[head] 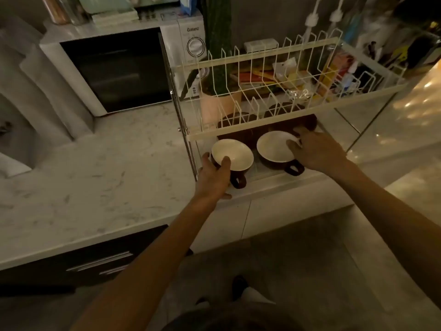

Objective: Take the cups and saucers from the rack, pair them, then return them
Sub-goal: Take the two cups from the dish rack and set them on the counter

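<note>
A single head-worn wide-angle view looks forward and steeply down from above the bench (95,187), close enough that both forearms reach in from the bottom edge; the rack (262,91) sits just right of centre.

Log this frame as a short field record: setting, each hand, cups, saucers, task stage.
setting: kitchen counter, two-tier wire rack beside a microwave
left hand: gripping the left cup at its rim, thumb inside
right hand: gripping the right cup at its rim
cups: two, brown outside, white inside, upright on the lower tier, handles toward the camera
saucers: dark round shapes behind the cups, unclear
task stage: cups not yet out of the rack
</note>
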`<state>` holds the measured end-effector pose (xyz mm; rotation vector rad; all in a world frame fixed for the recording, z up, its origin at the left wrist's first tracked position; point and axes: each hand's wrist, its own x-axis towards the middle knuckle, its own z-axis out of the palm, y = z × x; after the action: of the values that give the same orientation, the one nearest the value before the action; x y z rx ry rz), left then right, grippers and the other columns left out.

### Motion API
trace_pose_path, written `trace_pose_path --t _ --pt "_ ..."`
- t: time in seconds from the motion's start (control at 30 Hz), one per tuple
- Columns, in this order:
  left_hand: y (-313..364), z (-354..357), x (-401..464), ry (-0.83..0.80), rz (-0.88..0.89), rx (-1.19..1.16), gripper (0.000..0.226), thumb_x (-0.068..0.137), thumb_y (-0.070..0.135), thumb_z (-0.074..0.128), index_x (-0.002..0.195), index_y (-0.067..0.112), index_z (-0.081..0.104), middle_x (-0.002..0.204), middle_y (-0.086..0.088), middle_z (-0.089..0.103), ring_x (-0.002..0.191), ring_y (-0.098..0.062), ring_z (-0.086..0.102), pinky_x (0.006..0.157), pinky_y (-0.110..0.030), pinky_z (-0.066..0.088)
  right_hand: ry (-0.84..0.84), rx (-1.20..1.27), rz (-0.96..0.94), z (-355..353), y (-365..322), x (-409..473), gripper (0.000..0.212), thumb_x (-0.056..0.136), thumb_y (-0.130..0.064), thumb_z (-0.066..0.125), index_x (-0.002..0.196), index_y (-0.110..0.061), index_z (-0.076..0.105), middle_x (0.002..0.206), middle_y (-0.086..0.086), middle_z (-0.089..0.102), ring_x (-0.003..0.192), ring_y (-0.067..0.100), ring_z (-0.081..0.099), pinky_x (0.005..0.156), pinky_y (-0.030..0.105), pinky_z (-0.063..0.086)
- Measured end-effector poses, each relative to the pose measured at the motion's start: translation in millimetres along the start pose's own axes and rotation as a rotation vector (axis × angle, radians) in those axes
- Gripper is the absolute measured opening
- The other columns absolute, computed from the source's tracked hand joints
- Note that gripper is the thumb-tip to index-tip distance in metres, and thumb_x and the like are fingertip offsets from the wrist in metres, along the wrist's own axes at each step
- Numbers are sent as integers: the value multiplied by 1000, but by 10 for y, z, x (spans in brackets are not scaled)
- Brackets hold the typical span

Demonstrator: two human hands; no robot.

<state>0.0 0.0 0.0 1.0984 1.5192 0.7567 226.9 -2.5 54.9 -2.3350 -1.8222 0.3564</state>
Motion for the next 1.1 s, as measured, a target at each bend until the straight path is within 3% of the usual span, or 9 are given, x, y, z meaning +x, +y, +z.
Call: trace_pose_path --t 0.13,0.23,0.3,0.43,0.73,0.9,1.1 --pt "38 10 -39 -22 -5 -55 57 94 35 52 142 37 21 142 -13 46 114 -37 59 45 -30 57 -105 133 39 -21 48 58 44 100 -27 45 142 -13 45 132 20 58 113 39 60 93 48 51" --pt "67 15 -59 -28 1 -78 58 95 25 53 144 32 23 142 -13 45 114 -36 60 48 -27 58 -175 423 140 3 103 111 49 96 -18 50 144 -17 41 132 15 55 96 31 64 63 37 57" --pt "73 15 -41 -15 -2 -83 59 94 21 54 144 29 24 142 -13 45 114 -35 60 50 -27 59 -208 522 193 10 129 141 47 95 -16 51 142 -17 45 124 13 57 85 25 64 54 31 53" --pt "90 15 -42 -6 0 -96 57 93 19 55 143 27 28 139 -14 47 111 -34 62 50 -26 58 -242 594 222 28 147 157 38 94 -14 51 132 -13 55 95 5 57 71 17 59 53 29 50" --pt "98 -4 -102 12 30 -71 49 95 19 51 142 21 34 131 -13 52 107 -32 64 55 -27 59 -196 649 192 82 208 97 39 93 -11 49 132 -10 58 109 13 60 67 19 60 46 27 46" --pt "50 -38 -225 -39 82 -9 50 95 20 50 142 21 32 132 -14 52 102 -31 66 62 -31 61 -141 680 228 32 241 -59 38 94 -8 50 131 -10 58 93 10 61 61 19 57 47 28 46" --pt "45 -125 -404 -90 123 28 49 97 21 48 143 21 32 132 -13 53 95 -28 69 63 -30 61 -142 666 220 -56 279 -242 39 94 -10 50 132 -9 57 92 10 62 60 21 57 45 27 44"
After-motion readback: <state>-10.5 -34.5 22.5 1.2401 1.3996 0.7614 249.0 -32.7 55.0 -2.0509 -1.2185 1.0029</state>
